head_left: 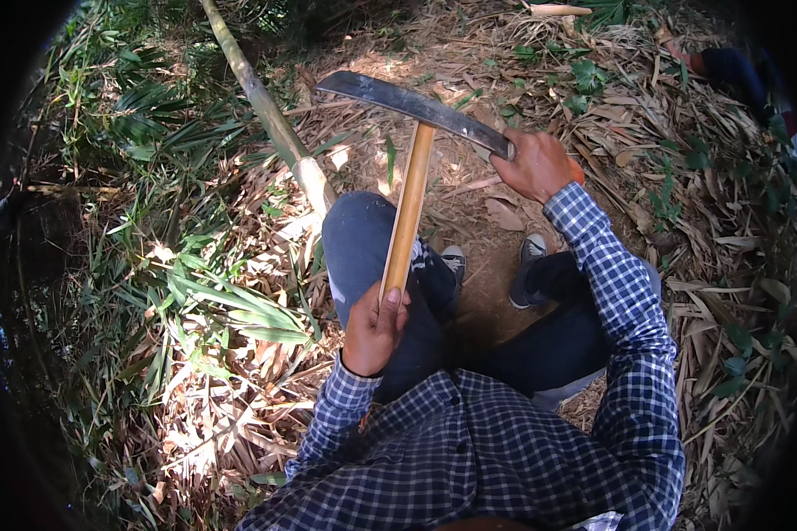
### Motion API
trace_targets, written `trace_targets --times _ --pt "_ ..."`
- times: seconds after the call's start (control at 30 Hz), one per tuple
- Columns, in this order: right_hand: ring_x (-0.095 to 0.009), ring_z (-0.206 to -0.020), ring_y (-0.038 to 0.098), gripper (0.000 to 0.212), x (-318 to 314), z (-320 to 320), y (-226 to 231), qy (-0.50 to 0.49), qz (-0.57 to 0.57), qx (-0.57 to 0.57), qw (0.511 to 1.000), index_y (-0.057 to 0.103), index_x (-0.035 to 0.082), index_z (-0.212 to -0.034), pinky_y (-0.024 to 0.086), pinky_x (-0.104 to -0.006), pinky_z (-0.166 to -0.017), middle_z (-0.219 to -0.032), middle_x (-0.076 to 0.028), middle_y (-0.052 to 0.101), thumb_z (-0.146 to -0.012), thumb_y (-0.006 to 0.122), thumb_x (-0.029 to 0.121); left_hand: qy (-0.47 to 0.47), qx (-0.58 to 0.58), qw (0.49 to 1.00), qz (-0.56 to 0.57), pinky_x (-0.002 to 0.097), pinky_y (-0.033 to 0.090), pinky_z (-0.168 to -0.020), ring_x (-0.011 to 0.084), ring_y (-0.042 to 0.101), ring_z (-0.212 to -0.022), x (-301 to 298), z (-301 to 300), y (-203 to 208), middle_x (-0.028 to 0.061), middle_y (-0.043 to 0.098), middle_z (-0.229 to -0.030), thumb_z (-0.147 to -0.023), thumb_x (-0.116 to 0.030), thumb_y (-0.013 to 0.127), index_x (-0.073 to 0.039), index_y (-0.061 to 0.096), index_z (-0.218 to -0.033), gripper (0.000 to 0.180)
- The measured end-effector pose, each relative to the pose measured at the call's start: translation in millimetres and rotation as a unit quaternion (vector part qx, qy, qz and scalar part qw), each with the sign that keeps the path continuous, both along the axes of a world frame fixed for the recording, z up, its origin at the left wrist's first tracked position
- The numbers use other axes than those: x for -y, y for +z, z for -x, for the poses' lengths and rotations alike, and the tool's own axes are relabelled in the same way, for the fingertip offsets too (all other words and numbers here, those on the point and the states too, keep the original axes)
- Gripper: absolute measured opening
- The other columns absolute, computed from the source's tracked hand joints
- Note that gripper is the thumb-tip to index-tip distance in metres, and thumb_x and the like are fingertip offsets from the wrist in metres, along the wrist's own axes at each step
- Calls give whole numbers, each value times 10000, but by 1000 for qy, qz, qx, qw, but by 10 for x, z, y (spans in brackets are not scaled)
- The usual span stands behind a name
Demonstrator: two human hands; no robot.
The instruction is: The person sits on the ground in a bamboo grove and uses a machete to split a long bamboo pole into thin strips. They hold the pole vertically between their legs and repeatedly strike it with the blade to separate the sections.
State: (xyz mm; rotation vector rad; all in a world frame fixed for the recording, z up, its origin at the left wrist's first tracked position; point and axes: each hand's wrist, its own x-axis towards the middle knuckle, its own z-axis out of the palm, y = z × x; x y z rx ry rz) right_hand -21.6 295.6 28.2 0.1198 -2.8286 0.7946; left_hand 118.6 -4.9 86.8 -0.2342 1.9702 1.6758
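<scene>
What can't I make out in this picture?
All in the head view:
Knife handle: mostly covered by the right hand.
Strip's lower end: hidden by the left hand.
Pole's far end: cut off by the top edge.
Person at upper right: mostly lost in the dark rim.

Curved dk. metal blade (pixel 416 104): 1 pc.
Straight tan wooden strip (pixel 406 212): 1 pc.
Long green-brown bamboo pole (pixel 270 111): 1
Bare L hand (pixel 375 333): 1
Bare R hand (pixel 540 165): 1
Blue-&-white checked shirt (pixel 416 442): 1
Dk. blue trouser legs (pixel 359 239): 2
Dk. shoes w/ rounded white toes (pixel 452 262): 2 (1 pr.)
Dry tan leaves (pixel 230 425): can't ct.
</scene>
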Motion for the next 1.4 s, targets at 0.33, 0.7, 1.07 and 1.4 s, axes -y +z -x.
trace_targets --times 0.33,0.7,1.07,1.4 --pt "-291 -519 638 311 -46 79 80 -9 -12 85 996 698 61 -930 544 -448 -558 -593 -144 639 -793 624 331 23 19 998 -47 196 278 -392 38 343 -427 -61 173 103 -26 433 -609 -1048 -279 419 -27 531 -1013 278" --pt "-337 -558 633 259 415 -342 114 143 4 -5 990 600 54 -778 506 -451 -541 -584 -132 610 -694 751 248 39 38 995 -85 196 284 -412 39 332 -459 -239 361 144 -28 413 -667 -1046 -257 426 -21 510 -1135 266" --pt "-346 -560 630 277 297 -275 172 153 -2 3 988 586 83 -773 489 -473 -520 -552 -104 588 -643 756 259 49 6 997 -63 194 277 -402 38 324 -447 -252 330 211 -25 415 -656 -1048 -236 412 -23 511 -1149 256" --pt "-336 -626 652 291 234 -244 170 115 -33 67 991 575 69 -761 507 -475 -553 -658 -105 630 -650 758 266 47 7 997 -59 190 269 -393 36 323 -439 -231 208 219 -32 411 -646 -1046 -233 420 -19 519 -1156 260"
